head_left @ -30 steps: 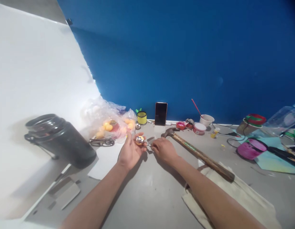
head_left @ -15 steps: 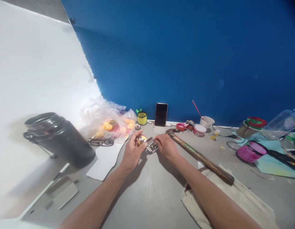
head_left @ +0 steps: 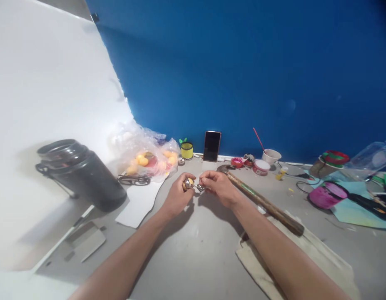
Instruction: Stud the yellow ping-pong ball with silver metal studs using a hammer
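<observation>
In the middle of the table, my left hand (head_left: 177,196) is closed around a small yellow ball (head_left: 188,184) with shiny silver patches on its surface. My right hand (head_left: 218,187) is close beside it, thumb and fingertips pinched together. At those fingertips is a small silver-speckled piece (head_left: 199,188), too small to make out clearly. The two hands are a short gap apart, just above the grey table. A phone (head_left: 212,146) stands upright behind them.
A hammer (head_left: 264,202) lies right of my right hand, partly on a cream cloth (head_left: 320,254). Left are a large dark flask (head_left: 86,179), glasses (head_left: 134,180), white paper (head_left: 138,206) and a plastic bag (head_left: 143,146) of yellow balls. Paint pots (head_left: 261,166) and a cup (head_left: 271,156) stand at the back.
My right hand has lifted slightly and turned, its fingertips now pinched near the ball. The left hand has rotated the silver-patched ball a little. The view has shifted slightly.
</observation>
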